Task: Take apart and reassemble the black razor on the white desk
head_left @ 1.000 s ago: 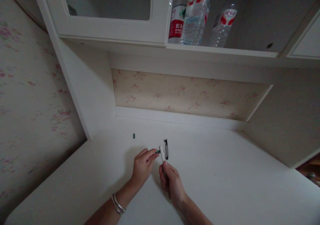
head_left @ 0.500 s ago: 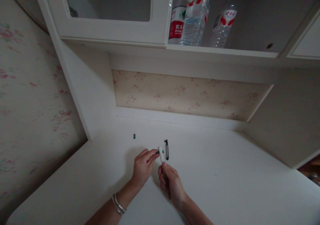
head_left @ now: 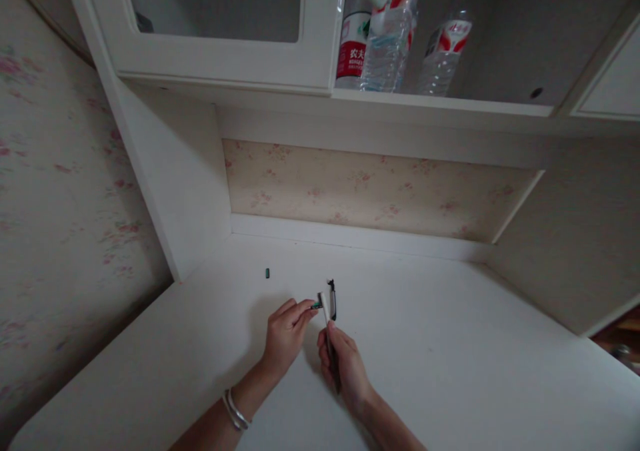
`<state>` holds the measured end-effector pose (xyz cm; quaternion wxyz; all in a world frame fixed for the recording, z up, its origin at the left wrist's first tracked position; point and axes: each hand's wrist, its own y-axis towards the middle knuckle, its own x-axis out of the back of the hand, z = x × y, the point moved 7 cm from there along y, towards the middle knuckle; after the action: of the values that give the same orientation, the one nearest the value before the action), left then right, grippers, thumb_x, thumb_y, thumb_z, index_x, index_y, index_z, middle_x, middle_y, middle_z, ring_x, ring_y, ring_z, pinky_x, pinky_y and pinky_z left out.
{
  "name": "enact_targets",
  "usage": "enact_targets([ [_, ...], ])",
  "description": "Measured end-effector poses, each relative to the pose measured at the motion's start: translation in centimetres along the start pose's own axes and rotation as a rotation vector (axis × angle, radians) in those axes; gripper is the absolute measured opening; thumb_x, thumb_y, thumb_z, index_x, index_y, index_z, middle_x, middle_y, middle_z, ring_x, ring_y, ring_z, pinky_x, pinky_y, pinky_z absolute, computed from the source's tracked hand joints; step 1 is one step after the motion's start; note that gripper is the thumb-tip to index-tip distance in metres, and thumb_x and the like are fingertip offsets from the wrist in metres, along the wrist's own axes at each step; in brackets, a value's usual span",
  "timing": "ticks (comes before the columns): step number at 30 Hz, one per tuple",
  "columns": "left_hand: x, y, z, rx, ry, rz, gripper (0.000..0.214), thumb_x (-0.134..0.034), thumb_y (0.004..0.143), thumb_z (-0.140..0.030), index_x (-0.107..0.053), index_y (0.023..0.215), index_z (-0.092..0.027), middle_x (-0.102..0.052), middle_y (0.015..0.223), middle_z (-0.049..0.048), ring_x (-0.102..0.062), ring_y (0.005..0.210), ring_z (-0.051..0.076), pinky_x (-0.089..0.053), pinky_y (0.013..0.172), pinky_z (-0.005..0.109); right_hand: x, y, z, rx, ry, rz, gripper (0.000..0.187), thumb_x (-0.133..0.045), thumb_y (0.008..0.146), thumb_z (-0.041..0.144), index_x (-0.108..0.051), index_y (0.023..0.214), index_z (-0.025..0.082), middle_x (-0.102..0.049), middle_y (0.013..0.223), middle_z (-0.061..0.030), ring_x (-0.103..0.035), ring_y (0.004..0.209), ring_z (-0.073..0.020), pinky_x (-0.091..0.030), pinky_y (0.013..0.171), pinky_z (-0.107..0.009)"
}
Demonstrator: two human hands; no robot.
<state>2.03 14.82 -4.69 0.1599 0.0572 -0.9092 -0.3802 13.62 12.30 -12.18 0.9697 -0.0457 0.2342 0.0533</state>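
My left hand [head_left: 286, 334] pinches a small dark green part [head_left: 316, 305] between thumb and fingers. My right hand [head_left: 344, 366] is closed around a pen-like barrel with a white upper end [head_left: 325, 307], held upright and tilted slightly left. The green part sits right beside the white tip, touching or nearly so. A black cap with a clip [head_left: 333, 299] lies on the white desk [head_left: 450, 371] just behind the hands. A small dark green piece [head_left: 267, 273] lies alone further left.
A white cabinet with a glass door [head_left: 215, 31] hangs above the desk. Beside it an open shelf holds water bottles [head_left: 387, 37]. Floral wallpaper covers the back panel [head_left: 370, 187] and the left wall. White side panels close in the desk left and right.
The white tip has swayed slightly left and back toward the green part. Both hands stay in nearly the same place.
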Motion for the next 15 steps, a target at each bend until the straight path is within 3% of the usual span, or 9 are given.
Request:
enact_targets([
  [4, -0.04, -0.02, -0.13, -0.009, -0.002, 0.006, 0.016, -0.056, 0.091, -0.029, -0.069, 0.092, -0.019, -0.052, 0.065, 0.0003, -0.050, 0.055, 0.011, -0.040, 0.051, 0.019, -0.43, -0.02, -0.20, 0.010, -0.051, 0.053, 0.062, -0.064, 0.078, 0.075, -0.055, 0.069, 0.014, -0.041, 0.045, 0.0037, -0.028, 0.033, -0.0093, -0.020, 0.028, -0.016],
  [8, 0.01, -0.03, -0.03, -0.004, 0.005, -0.006, 0.016, -0.058, 0.090, -0.029, -0.069, 0.095, -0.019, -0.051, 0.064, -0.0004, -0.050, 0.053, 0.010, -0.041, 0.051, 0.019, -0.01, 0.13, -0.17, 0.020, -0.019, 0.004, 0.061, -0.065, 0.078, 0.074, -0.055, 0.068, 0.015, -0.041, 0.047, 0.0032, -0.031, 0.037, -0.0099, -0.024, 0.032, -0.015],
  [15, -0.09, 0.03, -0.03, -0.022, 0.009, 0.006, 0.016, -0.055, 0.091, -0.027, -0.069, 0.093, -0.018, -0.053, 0.066, 0.0005, -0.052, 0.056, 0.011, -0.043, 0.053, 0.018, -0.68, 0.00, -0.13, 0.045, -0.050, 0.098, 0.060, -0.061, 0.084, 0.072, -0.056, 0.071, 0.013, -0.043, 0.048, 0.0021, -0.032, 0.037, -0.0100, -0.023, 0.032, -0.016],
])
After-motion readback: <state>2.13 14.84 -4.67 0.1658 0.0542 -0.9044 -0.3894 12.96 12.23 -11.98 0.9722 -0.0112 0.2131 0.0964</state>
